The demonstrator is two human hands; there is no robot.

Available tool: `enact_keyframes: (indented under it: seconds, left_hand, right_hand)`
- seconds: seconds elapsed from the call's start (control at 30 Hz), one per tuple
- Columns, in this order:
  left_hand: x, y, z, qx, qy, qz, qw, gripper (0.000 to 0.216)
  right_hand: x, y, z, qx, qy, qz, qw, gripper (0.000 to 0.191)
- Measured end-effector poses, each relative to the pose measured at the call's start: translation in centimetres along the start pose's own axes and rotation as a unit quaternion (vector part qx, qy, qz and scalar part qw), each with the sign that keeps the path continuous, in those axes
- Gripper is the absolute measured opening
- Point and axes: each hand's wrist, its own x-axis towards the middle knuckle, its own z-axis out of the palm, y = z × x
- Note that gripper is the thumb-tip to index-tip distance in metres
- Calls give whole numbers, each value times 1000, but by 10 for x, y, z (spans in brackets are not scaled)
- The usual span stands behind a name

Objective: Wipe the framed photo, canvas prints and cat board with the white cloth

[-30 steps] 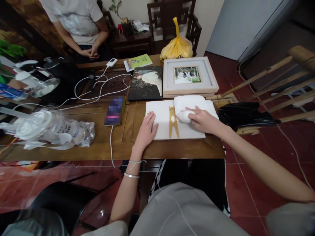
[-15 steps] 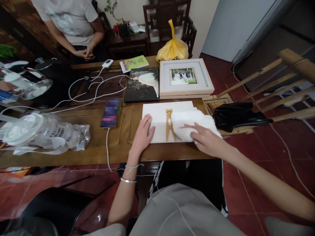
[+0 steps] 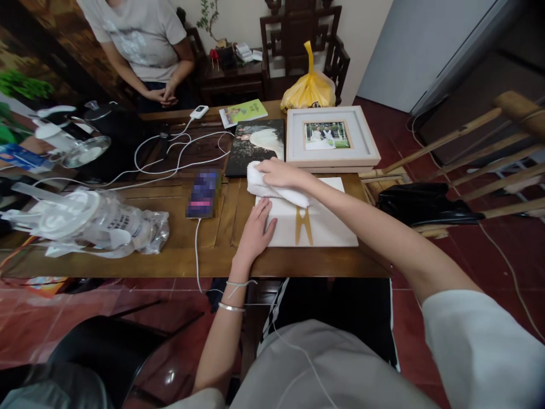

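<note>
A white board (image 3: pixel 327 224) with a gold stand piece (image 3: pixel 303 225) lies flat on the wooden table (image 3: pixel 179 258) before me. My left hand (image 3: pixel 255 230) rests flat on the board's left edge, fingers spread. My right hand (image 3: pixel 279 172) is closed on a white cloth (image 3: pixel 272 188) and presses it on the board's far left corner, my arm crossing over the board.
Behind the board lie a dark photo canvas (image 3: pixel 255 145) and a white framed photo (image 3: pixel 330 139). A phone (image 3: pixel 203 193) with white cables, a plastic-wrapped fan (image 3: pixel 85 221), a yellow bag (image 3: pixel 310 88) and a black bag (image 3: pixel 421 201) are around. Another person (image 3: pixel 140 45) stands at the far end.
My right hand swept the white cloth from the board's right side across to its far left corner. The left hand stayed on the board's left edge.
</note>
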Motion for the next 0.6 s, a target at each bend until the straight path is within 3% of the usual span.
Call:
enact_keyframes:
  seconds: [0.17,0.4,0.5,0.6]
  left_hand:
    - [0,1,-1,-8,-3,1,1000,49]
    - [0,2,-2,1,-12,-7,1000,49]
    - [1,3,-3,1,-12,-11,1000,49]
    - [1,4,-4,0,-12,-12,1000,49]
  right_hand:
    - [-13,26,-15,12,2,35,999,17]
    - [-105,101,-37,75,60,129,987,9]
    - [-143,102,-31,48,74,108,990,11]
    - [-182,82,-14,30,36,57,997,13]
